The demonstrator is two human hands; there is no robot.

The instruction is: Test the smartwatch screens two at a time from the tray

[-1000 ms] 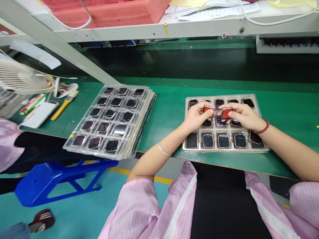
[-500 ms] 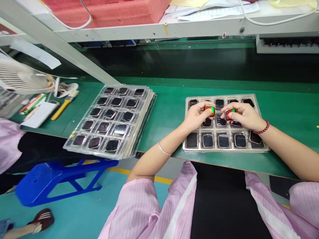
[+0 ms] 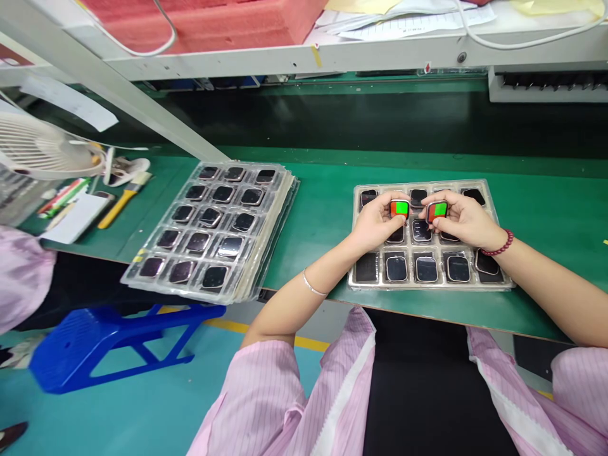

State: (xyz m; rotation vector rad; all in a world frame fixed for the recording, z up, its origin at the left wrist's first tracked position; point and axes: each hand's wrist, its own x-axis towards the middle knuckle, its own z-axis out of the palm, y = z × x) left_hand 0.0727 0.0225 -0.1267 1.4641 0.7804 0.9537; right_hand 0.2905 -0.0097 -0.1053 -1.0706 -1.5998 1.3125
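My left hand [image 3: 377, 220] grips a smartwatch [image 3: 399, 208] without a strap, its lit screen showing red and green blocks. A second strapless smartwatch [image 3: 437, 211], also lit in red and green, is held in my right hand [image 3: 466, 218]. Both thumbs rest at the lower edges of the screens. The two watches are close together but apart, above a clear plastic tray [image 3: 354, 284] of dark-screened watches in separate pockets. My hands hide part of the tray's upper and middle rows.
A stack of similar watch trays [image 3: 247, 278] stands to the left on the green bench [image 3: 313, 209]. Farther left are a yellow-handled brush [image 3: 116, 209], pens and a white fan [image 3: 42, 149]. A blue stool [image 3: 90, 348] is below, beside another person. A shelf [image 3: 370, 54] crosses above.
Both thumbs have slid down off the middle of the watch screens, so more of the coloured blocks shows. At the far left, the other person's foot has moved toward the frame's edge.
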